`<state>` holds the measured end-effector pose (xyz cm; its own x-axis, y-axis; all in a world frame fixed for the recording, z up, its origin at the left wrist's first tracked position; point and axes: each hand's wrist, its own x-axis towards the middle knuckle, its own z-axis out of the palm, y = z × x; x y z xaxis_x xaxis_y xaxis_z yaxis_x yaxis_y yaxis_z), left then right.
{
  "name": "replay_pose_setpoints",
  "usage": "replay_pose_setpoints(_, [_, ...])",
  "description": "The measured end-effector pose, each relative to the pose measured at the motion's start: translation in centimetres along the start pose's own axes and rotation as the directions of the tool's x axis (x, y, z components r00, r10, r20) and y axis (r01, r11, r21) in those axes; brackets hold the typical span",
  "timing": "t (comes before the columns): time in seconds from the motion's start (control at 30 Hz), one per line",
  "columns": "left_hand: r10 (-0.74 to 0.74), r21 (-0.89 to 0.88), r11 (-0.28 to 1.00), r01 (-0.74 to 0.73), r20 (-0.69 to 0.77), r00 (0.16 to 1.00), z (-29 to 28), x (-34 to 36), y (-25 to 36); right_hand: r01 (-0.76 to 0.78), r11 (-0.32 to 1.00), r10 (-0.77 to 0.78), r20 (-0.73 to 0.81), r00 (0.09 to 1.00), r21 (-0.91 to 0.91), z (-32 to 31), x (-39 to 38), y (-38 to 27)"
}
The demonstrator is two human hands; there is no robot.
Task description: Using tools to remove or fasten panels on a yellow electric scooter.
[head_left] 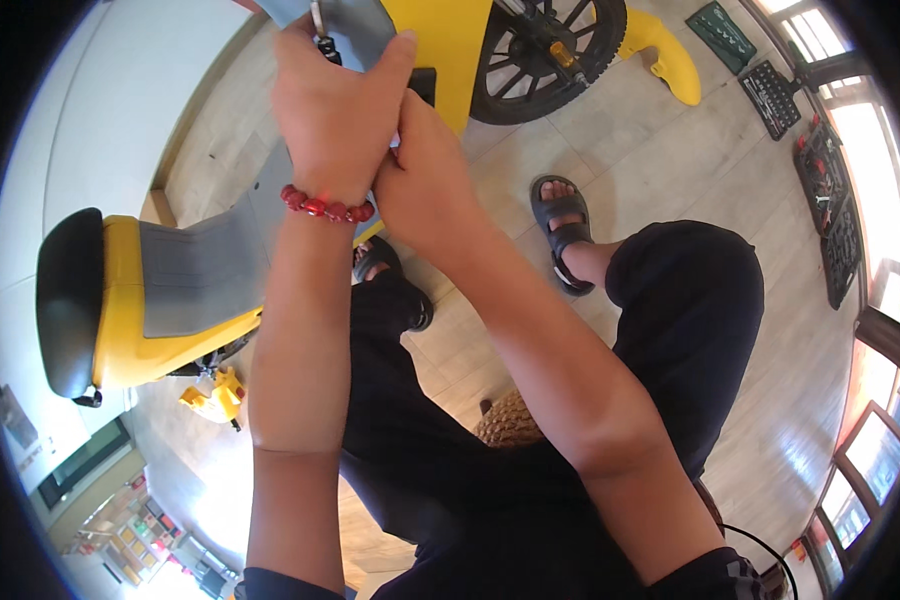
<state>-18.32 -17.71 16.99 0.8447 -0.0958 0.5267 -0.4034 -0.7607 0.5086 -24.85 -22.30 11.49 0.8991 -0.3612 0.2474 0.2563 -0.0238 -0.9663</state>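
My left hand (335, 115), with a red bead bracelet (327, 207) at its wrist, reaches to the grey inner panel of a yellow scooter (440, 45). Its thumb points up along the panel; the other fingers curl out of sight. Beside them stands a thin metal piece with a black fitting (327, 46). Close under the left palm my right hand (428, 185) is closed, its fingertips pressed around something small and pale that is mostly hidden. A black part (423, 84) shows on the scooter next to the left thumb.
The scooter's black seat (68, 305) is at left, its spoked front wheel (550, 60) at the top. A yellow curved cover (670, 60) and a yellow part (215, 398) lie on the floor. Tool cases (828, 215) line the right. My sandalled foot (563, 225) is below the wheel.
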Motion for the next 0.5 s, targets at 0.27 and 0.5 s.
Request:
replay_pose_setpoints(0.27, [-0.121, -0.211, 0.967, 0.139, 0.096, 0.988, -1.6, -1.7, 0.5, -0.023, 0.971, 0.003, 0.082, 0.997, 0.240, -0.1, -0.3, -0.9])
replay_pose_setpoints(0.5, [-0.078, -0.587, 0.736, 0.337, 0.421, 0.904, -3.0, -2.8, -1.6, -0.065, 0.989, 0.045, 0.152, 0.987, 0.130, -2.8, -3.4, -1.4])
